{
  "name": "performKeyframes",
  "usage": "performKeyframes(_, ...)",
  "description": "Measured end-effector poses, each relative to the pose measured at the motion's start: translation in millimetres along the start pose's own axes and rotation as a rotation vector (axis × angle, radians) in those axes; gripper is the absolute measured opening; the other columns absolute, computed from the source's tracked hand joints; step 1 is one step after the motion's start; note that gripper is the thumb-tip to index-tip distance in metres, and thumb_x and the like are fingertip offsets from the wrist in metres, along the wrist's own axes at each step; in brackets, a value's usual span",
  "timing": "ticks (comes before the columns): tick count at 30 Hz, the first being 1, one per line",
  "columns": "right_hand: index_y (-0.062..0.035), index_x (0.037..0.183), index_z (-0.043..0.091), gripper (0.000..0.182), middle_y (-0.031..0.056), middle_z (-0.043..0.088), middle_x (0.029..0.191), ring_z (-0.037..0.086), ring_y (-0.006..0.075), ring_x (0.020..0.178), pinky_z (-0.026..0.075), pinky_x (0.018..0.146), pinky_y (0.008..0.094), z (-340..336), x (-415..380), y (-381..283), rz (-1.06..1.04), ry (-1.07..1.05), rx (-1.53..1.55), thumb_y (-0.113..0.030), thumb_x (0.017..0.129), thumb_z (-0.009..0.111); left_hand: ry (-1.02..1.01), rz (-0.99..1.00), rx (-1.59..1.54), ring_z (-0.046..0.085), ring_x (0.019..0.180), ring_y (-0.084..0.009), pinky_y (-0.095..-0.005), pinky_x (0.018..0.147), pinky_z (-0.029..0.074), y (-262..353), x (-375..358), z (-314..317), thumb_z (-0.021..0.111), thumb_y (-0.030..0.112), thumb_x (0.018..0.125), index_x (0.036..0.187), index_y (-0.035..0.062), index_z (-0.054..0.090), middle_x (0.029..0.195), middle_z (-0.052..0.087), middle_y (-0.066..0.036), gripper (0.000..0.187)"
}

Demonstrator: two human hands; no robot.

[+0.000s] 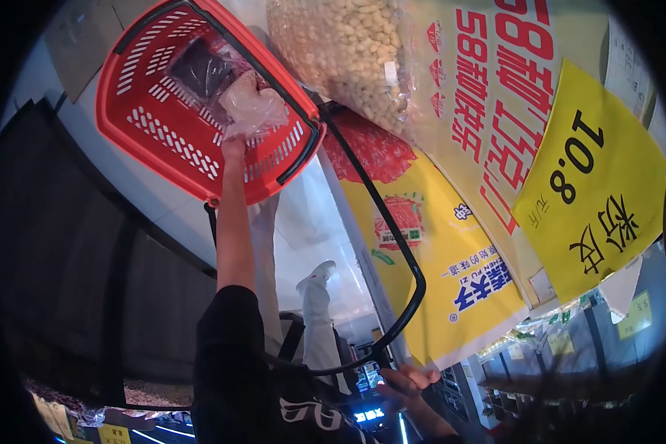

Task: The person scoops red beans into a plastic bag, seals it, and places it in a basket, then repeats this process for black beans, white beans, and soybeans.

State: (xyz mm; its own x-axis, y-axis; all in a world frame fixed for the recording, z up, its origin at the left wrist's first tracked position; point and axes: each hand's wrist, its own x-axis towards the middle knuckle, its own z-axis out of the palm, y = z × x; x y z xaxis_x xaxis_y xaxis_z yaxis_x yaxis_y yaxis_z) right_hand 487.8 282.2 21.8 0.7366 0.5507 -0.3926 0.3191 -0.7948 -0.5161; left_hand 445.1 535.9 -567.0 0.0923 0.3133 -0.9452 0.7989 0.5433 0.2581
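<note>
My left hand (233,146) reaches from a black sleeve into a red shopping basket (137,126). Its fingers are closed on a clear plastic bag (253,107) with pale contents I cannot make out. Beside that bag, inside the basket, lies a dark packet (198,72) in clear plastic. The basket's long black handle (403,229) swings out in a wide loop toward the lower middle. My right hand (405,386) is at the far end of this handle, fingers curled round it and partly hidden.
Right of the basket lies a large clear bag of peanuts (359,55), above a yellow printed sheet (451,259). A yellow price sign (588,174) reads 10.8. Another person's pale-clad leg (318,318) appears behind. A dark surface (66,244) fills the left side.
</note>
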Motion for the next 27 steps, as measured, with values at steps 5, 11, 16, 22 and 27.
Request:
performKeyframes(5, -0.0190, 0.086, 0.064, 0.022, 0.0007, 0.064, 0.100, 0.054, 0.0175, 0.089, 0.019, 0.091, 0.0384, -2.2, 8.9, -3.2, -0.038, -0.001, -0.003, -0.031, 0.074, 0.050, -0.012, 0.051, -0.296, 0.046, 0.049, -0.0111, -0.0256, 0.044, 0.035, 39.3, -53.5, 14.0, 0.050, 0.013, 0.087, 0.074, 0.0068, 0.053, 0.060, 0.050, -0.001, 0.015)
performKeyframes(11, -0.0108, 0.092, 0.061, 0.028, 0.0058, 0.060, 0.105, 0.052, 0.0224, 0.100, 0.024, 0.096, 0.0418, 3.4, 14.5, -2.2, -0.089, 0.142, 0.038, -0.016, 0.066, 0.054, -0.133, 0.228, -0.236, 0.047, 0.049, -0.0109, -0.0242, 0.046, 0.036, 97.7, -193.3, -32.5, 0.049, 0.015, 0.084, 0.072, 0.0066, 0.054, 0.059, 0.050, -0.001, 0.015)
performKeyframes(16, -0.0069, 0.089, 0.060, 0.019, 0.0057, 0.058, 0.096, 0.050, 0.0244, 0.099, 0.031, 0.097, 0.0445, -7.0, 13.7, -10.1, -0.175, 0.348, 0.124, -0.014, 0.072, 0.058, -0.299, 0.299, -0.281, 0.044, 0.047, -0.0083, -0.0228, 0.043, 0.034, 124.6, -376.1, -70.7, 0.047, 0.014, 0.083, 0.070, 0.0108, 0.049, 0.058, 0.044, 0.002, 0.014)
performKeyframes(22, -0.0015, 0.103, 0.056, 0.033, 0.0121, 0.056, 0.095, 0.051, 0.0275, 0.099, 0.037, 0.094, 0.0387, -29.7, -35.6, -43.2, -0.112, 0.680, 0.213, -0.010, 0.071, 0.062, -0.495, 0.593, -0.064, 0.041, 0.047, -0.0091, -0.0239, 0.042, 0.031, 159.1, -620.5, -121.1, 0.047, 0.015, 0.087, 0.066, 0.0085, 0.044, 0.056, 0.040, 0.001, 0.022)
performKeyframes(27, -0.0100, 0.134, 0.035, 0.084, 0.0168, 0.047, 0.122, 0.046, 0.0311, 0.114, 0.042, 0.093, 0.0383, -65.7, -129.1, -60.6, -0.114, 0.536, 0.817, -0.012, 0.061, 0.075, -0.859, 0.715, 0.112, 0.036, 0.046, -0.0069, -0.0227, 0.043, 0.029, 135.8, -789.7, -126.2, 0.046, 0.016, 0.089, 0.075, 0.0077, 0.046, 0.058, 0.036, 0.003, 0.016)
